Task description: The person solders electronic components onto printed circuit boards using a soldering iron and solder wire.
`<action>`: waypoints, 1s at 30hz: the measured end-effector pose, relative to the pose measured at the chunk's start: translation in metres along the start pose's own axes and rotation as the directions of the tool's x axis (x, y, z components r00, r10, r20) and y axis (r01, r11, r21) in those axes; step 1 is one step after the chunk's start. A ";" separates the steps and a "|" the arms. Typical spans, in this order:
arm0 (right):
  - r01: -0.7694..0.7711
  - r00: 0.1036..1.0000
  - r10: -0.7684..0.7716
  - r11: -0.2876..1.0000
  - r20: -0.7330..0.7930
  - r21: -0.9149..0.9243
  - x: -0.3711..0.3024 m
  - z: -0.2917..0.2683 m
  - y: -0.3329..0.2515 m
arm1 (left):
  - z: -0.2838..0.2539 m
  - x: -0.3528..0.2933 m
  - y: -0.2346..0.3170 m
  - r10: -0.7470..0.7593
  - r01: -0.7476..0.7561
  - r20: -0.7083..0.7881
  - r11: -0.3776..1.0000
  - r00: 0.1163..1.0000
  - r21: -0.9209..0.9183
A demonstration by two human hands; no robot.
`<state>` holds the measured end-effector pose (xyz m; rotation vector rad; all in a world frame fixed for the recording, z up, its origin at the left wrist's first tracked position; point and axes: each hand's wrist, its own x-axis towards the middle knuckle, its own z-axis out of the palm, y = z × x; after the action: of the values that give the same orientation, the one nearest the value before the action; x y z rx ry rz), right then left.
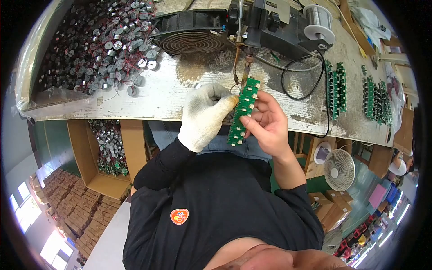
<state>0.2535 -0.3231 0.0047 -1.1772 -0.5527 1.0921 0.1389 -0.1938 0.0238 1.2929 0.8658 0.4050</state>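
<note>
My right hand [271, 122], bare, grips a long green circuit board [243, 110] by its right edge, thumb on its face. The board stands tilted, with a row of small pale connectors along it. My left hand [205, 114], in a white glove with a stained thumb tip, is closed in a pinch against the board's left edge; what lies between its fingers is hidden. Just above the board's top end is the tip of a soldering iron [247, 69], pointing down from a black stand. Beside it a thin bent tube [236, 63] comes down.
Many small round motors [105, 49] with red wires heap at the left. A black fan [191, 42] and a solder wire spool [318, 22] stand behind. Green board strips [336, 90] line the right, past a black cable [282, 83]. Below the bench, a cardboard box [135, 148] holds parts.
</note>
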 end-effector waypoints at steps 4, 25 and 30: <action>-0.001 1.000 0.001 1.000 0.014 -0.007 -0.002 0.001 -0.001 | 0.001 0.000 -0.005 0.052 -0.053 -0.043 0.998 0.998 -0.024; 0.007 1.000 -0.007 0.999 -0.004 -0.038 -0.001 0.000 0.000 | 0.009 0.001 -0.011 0.125 -0.106 -0.162 0.986 0.979 0.126; 0.011 1.000 -0.011 0.999 0.001 -0.050 -0.003 0.001 0.004 | 0.007 0.000 -0.017 0.098 -0.091 -0.156 0.995 0.983 0.050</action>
<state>0.2504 -0.3252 0.0015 -1.2161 -0.5893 1.0742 0.1406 -0.2031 0.0078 1.3578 0.9528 0.5730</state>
